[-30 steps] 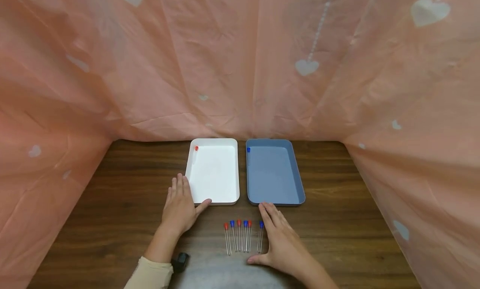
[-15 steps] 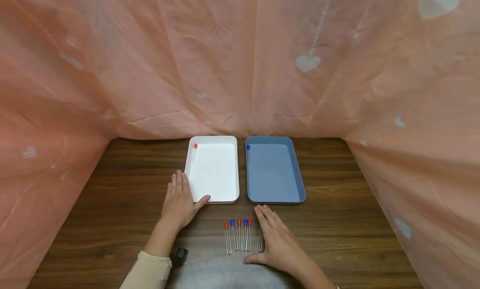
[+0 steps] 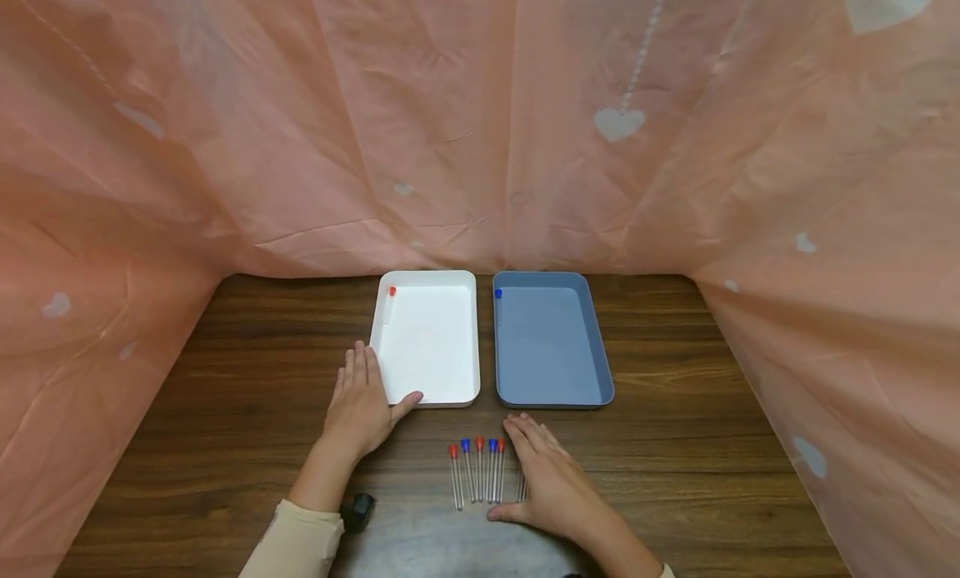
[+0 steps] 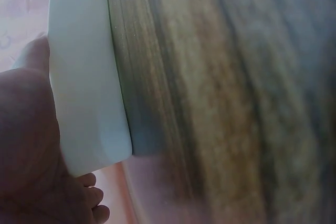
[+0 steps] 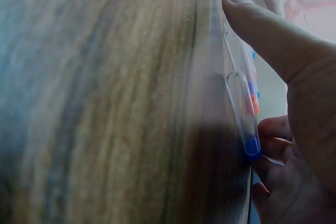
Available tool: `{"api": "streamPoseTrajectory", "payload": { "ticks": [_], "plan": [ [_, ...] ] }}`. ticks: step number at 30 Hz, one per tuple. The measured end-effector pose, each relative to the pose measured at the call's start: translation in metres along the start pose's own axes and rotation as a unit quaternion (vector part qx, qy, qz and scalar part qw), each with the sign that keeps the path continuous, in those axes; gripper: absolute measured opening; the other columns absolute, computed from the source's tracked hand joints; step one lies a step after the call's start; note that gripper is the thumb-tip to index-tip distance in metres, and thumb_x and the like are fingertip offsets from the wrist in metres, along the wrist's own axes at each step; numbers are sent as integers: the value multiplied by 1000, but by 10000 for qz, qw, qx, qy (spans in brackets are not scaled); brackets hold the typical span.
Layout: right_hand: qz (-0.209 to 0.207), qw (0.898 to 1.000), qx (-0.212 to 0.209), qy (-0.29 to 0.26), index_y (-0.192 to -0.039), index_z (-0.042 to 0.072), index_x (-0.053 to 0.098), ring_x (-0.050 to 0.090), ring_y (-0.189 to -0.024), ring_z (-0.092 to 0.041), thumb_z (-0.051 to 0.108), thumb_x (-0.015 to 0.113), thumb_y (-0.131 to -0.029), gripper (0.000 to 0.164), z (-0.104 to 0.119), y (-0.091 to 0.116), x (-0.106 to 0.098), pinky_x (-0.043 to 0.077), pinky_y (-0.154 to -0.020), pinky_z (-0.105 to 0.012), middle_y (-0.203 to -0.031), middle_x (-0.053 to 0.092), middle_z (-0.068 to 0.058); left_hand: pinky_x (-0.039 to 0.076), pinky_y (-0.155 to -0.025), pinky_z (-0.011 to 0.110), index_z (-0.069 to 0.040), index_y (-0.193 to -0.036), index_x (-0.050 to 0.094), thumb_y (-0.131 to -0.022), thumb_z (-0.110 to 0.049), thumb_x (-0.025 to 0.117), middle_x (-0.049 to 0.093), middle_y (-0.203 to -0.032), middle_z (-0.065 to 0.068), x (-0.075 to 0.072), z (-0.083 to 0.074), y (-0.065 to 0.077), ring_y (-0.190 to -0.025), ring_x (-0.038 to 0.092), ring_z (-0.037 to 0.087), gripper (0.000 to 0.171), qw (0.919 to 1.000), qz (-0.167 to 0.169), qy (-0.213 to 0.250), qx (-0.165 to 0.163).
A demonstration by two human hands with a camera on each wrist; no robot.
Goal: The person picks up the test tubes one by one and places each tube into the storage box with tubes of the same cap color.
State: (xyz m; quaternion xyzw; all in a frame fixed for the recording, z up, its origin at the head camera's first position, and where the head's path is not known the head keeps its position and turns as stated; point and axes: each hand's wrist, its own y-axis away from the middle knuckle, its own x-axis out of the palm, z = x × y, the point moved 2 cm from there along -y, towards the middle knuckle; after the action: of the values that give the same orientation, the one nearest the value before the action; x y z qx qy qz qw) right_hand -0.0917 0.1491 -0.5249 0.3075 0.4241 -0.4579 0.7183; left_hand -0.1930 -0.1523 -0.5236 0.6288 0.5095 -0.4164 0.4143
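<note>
My left hand rests against the near left corner of the white tray, fingers straight along its side and thumb at the front rim. In the left wrist view, the tray wall shows beside the palm. My right hand is spread low over the table, thumb apart from the fingers. It partly covers a blue-capped test tube, whose cap lies close to the fingers in the right wrist view. Left of this hand, several test tubes with red caps and blue caps lie in a row.
A blue-grey tray stands right of the white one, with a blue-capped tube along its left wall. Inside the white tray lies a red-capped tube. Pink curtain surrounds the wooden table.
My right hand has shifted slightly left, and now hides the cap of the rightmost blue-capped tube. My left hand stays at the white tray.
</note>
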Motion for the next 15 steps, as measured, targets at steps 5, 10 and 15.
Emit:
{"api": "streamPoseTrajectory", "payload": {
  "ticks": [5,10,15],
  "plan": [
    [-73,9999,-58,87,-163,-1,43,38,-162,-39,64,95,-73,123,-1,-1,1,31,-134,-58,-170,46,-17,10,-137,65,16,-166,-2,-103,-74,53,-6,-178,36,-2,-3,0,-169,-1,52,123,9999,148,51,-50],
    [-210,9993,-153,277,-160,-1,49,43,-160,-39,63,96,-72,118,0,-2,1,32,-134,-57,-166,51,-16,10,-137,66,16,-166,-3,-104,-74,51,-9,-177,37,-3,-3,-1,-168,-3,53,123,9996,265,0,-78],
    [-235,9988,-199,378,-156,-1,53,46,-158,-39,63,96,-71,115,2,-2,0,34,-132,-57,-164,54,-17,10,-137,66,17,-166,-4,-104,-73,53,-9,-177,37,-3,-3,-1,-168,-4,54,123,9995,301,5,-97]
  ]
}}
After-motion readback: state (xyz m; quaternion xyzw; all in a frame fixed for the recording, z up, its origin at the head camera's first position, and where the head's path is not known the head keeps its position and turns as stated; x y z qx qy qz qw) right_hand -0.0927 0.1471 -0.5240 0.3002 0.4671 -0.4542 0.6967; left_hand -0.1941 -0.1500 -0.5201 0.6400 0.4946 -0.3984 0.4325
